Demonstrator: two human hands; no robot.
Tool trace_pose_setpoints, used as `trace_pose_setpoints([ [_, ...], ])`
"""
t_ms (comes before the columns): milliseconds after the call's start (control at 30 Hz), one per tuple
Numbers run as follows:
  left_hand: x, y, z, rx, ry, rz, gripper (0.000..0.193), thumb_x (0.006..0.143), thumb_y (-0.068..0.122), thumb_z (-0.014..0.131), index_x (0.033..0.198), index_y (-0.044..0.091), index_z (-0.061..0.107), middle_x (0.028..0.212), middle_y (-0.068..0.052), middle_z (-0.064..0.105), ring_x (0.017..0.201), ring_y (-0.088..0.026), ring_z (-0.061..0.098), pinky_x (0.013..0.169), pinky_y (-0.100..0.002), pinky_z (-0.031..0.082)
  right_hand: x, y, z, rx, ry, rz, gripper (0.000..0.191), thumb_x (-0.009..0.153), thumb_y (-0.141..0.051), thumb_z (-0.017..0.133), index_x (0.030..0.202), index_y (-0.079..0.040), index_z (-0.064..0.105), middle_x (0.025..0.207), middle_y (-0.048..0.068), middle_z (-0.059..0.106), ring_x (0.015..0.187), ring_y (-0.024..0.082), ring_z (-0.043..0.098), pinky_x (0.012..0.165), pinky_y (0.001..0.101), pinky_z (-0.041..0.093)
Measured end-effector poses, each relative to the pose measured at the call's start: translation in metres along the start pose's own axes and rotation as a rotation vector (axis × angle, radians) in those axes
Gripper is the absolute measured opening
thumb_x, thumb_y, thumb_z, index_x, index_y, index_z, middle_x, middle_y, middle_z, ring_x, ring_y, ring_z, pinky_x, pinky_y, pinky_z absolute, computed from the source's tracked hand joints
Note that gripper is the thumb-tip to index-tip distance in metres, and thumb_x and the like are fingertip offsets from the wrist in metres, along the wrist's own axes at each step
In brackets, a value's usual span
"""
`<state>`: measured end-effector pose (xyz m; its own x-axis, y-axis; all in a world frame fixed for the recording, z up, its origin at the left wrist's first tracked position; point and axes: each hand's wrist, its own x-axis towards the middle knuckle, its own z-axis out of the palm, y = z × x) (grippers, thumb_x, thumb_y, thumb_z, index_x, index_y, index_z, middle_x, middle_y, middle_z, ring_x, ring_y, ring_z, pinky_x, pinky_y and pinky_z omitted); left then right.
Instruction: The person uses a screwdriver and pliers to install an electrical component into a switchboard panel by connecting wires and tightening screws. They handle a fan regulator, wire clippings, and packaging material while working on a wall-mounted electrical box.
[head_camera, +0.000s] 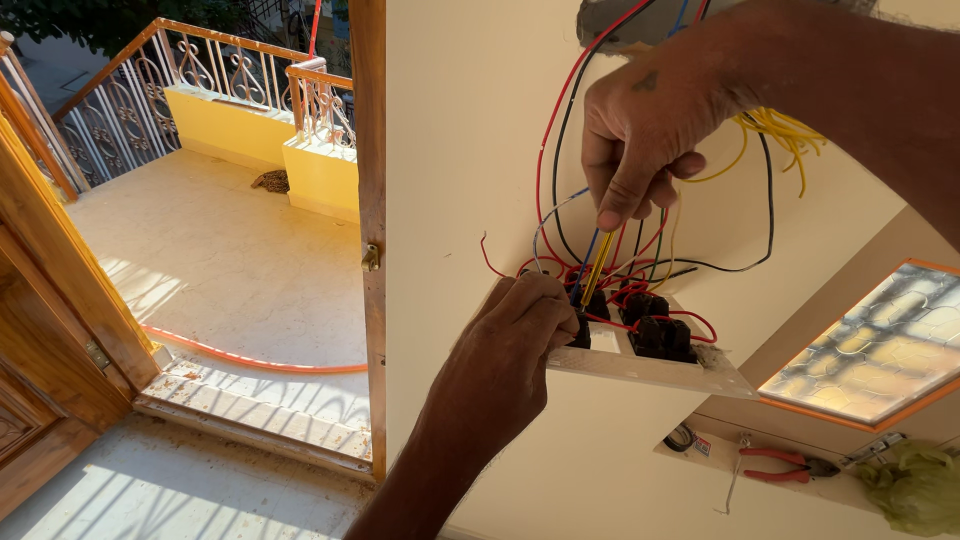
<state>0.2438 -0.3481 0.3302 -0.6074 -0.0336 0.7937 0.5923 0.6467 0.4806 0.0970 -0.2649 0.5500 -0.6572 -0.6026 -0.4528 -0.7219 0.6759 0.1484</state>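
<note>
Left hand (515, 335) gripping the near edge of a white switch plate (650, 368), fingers (553, 318) closed over its rim and holding it tilted away from the cream wall (470, 130). Right hand (640, 130) reaching down from above, fingers (622, 200) pinched shut on a screwdriver (598, 268) with a yellow shaft, tip down among the black switch backs (650, 325) mounted on the plate. Plate hanging just below the wall opening (620, 20), tied to it by a loose bundle of red, black, blue and yellow wires (560, 150); more yellow wires (785, 130) bunched behind the right wrist.

Plate probably light and stiff but thin, likely to flex or crack if twisted; best held by its rim, as now, well clear of the terminals. Wires springy and thin, likely to pull loose from the terminals if tugged, so better steadied near the switch backs than by the free loops. Screwdriver slim and probably slippery on a smooth shaft; firmer control likely nearer the handle, hidden inside the hand.

Below to the right, red-handled pliers (775, 465) lying on a wall ledge (800, 490), beside a crumpled green bag (915, 485). To the left, a wooden door frame (372, 200) opening onto a sunlit balcony (220, 260) with an ornate railing (130, 110).
</note>
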Motion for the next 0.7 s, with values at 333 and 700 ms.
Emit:
trace_pose_setpoints([
  [333,0.0,-0.002,0.0,-0.014,0.006,-0.026,0.011,0.086,-0.009,0.064,0.091,0.0,0.061,0.102,-0.006,0.06,0.1,-0.026,0.062,0.085,-0.039,0.053,0.019,-0.002,-0.007,-0.358,0.068,0.023,0.027,0.08,-0.029,0.084,0.105,-0.02,0.089,0.078,-0.002,0.077,0.062,0.015,0.062,0.059,0.0318,0.051],
  [700,0.002,0.0,-0.001,-0.014,0.004,-0.037,0.013,0.085,-0.01,0.064,0.091,0.001,0.061,0.101,-0.006,0.06,0.098,-0.025,0.062,0.083,-0.039,0.053,0.005,-0.012,-0.007,-0.182,0.013,0.054,0.029,0.086,-0.039,0.081,0.105,-0.016,0.082,0.076,0.007,0.075,0.059,0.018,0.058,0.058,0.0343,0.048],
])
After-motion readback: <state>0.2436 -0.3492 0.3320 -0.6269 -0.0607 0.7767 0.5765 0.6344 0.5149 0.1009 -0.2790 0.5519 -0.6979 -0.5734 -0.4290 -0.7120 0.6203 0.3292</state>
